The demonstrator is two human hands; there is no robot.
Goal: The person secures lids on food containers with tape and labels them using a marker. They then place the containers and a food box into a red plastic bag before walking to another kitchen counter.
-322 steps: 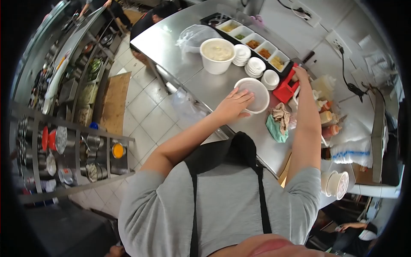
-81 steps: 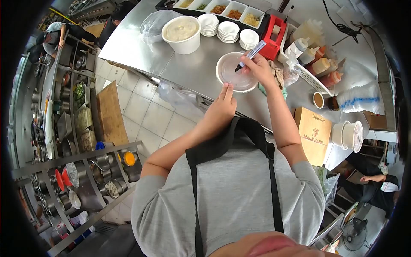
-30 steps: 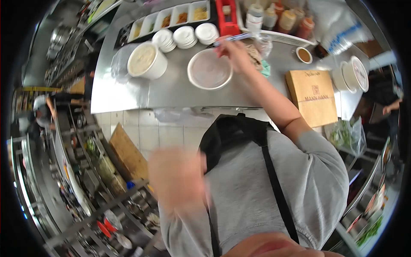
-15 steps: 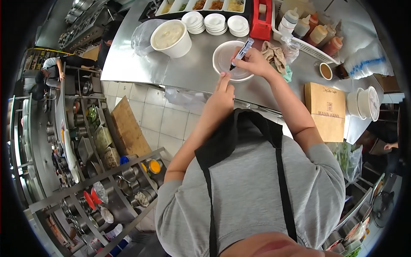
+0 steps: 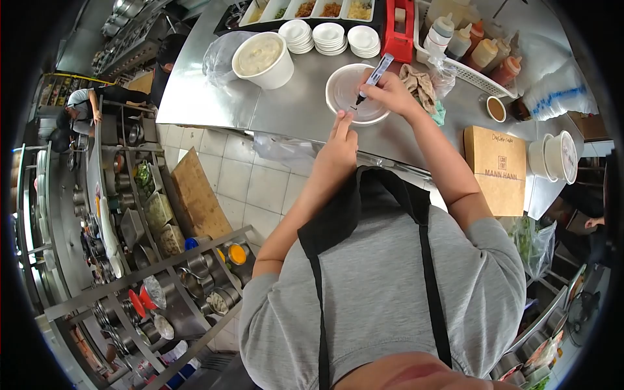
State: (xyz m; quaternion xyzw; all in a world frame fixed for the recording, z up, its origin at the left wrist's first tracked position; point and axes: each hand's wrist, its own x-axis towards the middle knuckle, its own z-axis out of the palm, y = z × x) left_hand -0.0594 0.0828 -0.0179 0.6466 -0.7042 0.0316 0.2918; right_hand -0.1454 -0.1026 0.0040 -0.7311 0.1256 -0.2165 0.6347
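Note:
A white round tub (image 5: 374, 121) with a translucent lid (image 5: 339, 84) sits on the steel counter in front of me. My right hand (image 5: 393, 95) grips a marker pen (image 5: 379, 70), its black tip at the lid and a short dark stroke beside it. My left hand (image 5: 338, 146) has two fingers stretched out to the near rim of the tub, with the others curled; it holds nothing.
An open white tub (image 5: 279, 73) of pale food stands left. Behind are small white dishes (image 5: 329, 45) in stacks and a topping tray (image 5: 279, 11). To the right are a cloth (image 5: 419, 88), squeeze bottles (image 5: 483, 55), a sauce cup (image 5: 496, 109) and a paper bag (image 5: 497, 182). A co-worker (image 5: 81, 104) stands far left.
The marker tip has shifted slightly on the lid, and a short dark stroke now shows there. My left fingers stay at the near rim. The whole view has shifted a little.

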